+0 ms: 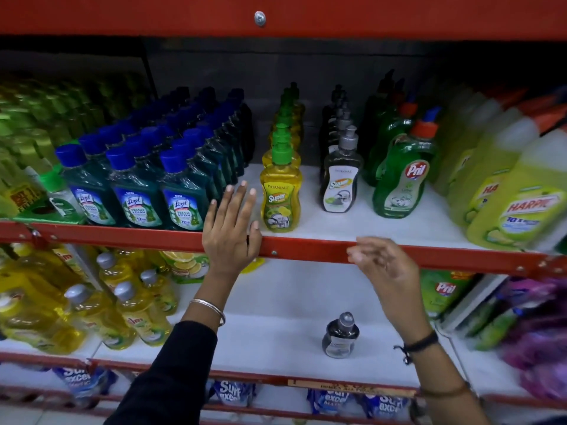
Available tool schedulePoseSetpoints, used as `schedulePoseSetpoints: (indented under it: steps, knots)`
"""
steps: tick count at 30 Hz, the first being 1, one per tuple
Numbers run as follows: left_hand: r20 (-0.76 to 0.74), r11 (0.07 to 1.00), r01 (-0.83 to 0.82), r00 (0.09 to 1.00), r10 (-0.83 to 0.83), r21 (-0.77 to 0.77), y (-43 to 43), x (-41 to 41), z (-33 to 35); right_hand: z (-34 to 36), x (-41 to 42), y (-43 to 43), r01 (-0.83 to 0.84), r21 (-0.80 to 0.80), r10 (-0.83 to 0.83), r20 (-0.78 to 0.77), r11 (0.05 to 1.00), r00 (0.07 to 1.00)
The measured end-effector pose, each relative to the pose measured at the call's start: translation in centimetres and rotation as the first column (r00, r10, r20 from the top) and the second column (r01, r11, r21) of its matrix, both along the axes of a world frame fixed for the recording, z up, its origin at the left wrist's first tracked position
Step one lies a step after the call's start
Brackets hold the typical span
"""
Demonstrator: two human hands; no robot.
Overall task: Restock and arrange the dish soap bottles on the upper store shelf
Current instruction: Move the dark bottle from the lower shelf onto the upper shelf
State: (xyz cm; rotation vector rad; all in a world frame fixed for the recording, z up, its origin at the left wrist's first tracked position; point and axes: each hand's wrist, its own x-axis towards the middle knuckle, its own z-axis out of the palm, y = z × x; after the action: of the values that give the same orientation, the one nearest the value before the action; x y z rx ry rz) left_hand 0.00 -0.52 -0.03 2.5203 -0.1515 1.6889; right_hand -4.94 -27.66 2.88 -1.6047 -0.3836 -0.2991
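Two bare hands reach toward store shelving stocked with cleaning liquids. Nearest the camera, a lone dark pump bottle (340, 335) stands upright on the white lower shelf (276, 317), between the person's forearms. Above it, the left hand (228, 231) lies flat against the red front rail (306, 251) of the upper shelf (337, 216), fingers (242, 194) spread wide and holding nothing, just beside a yellow Patanjali dish soap bottle (280, 193) with a green pump. The right hand (383, 265), slightly blurred, hovers at the same rail with its fingers loosely curled and empty. Behind the yellow bottle a single-file row of matching bottles runs back into the shelf. To its right stand a row of dark Patanjali bottles (340, 182) with grey pumps and green Pril bottles (402, 182). Blue-capped Lizol bottles (135, 194) fill the left side, and yellow Harpic bottles (518, 210) the far right.
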Motion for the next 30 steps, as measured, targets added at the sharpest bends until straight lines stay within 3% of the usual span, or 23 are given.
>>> schedulePoseSetpoints:
  steps: [6,10,13,19,24,30]
  knots:
    - [0.011,1.0,-0.011,1.0,0.011,-0.005,-0.1,0.1,0.0,-11.4,0.0,-4.4,-0.027,-0.265,-0.041,-0.248,0.964,0.968]
    - [0.023,1.0,-0.022,1.0,0.021,0.015,0.1,0.3,-0.2,-16.6,1.0,-5.1,-0.256,-0.345,0.079,-0.453,0.903,0.888]
    - [0.022,1.0,-0.025,0.999,0.025,0.003,0.1,0.3,-0.3,-18.5,1.4,-4.7,-0.379,-0.367,0.15,-0.52,0.849,0.841]
    - [0.007,1.0,-0.027,1.0,0.027,-0.007,0.1,0.3,-0.3,-19.6,2.5,-4.4,-0.344,-0.459,0.11,-0.463,0.819,0.879]
    - [-0.006,0.999,-0.034,0.999,0.034,-0.01,0.1,0.3,-0.3,-17.1,2.3,-4.9,-0.392,-0.47,0.178,-0.436,0.791,0.882]
    - [-0.015,0.999,-0.027,1.0,0.027,-0.024,0.0,0.3,-0.3,-8.0,0.7,-5.0,-0.373,-0.309,0.275,-0.319,0.875,0.907]
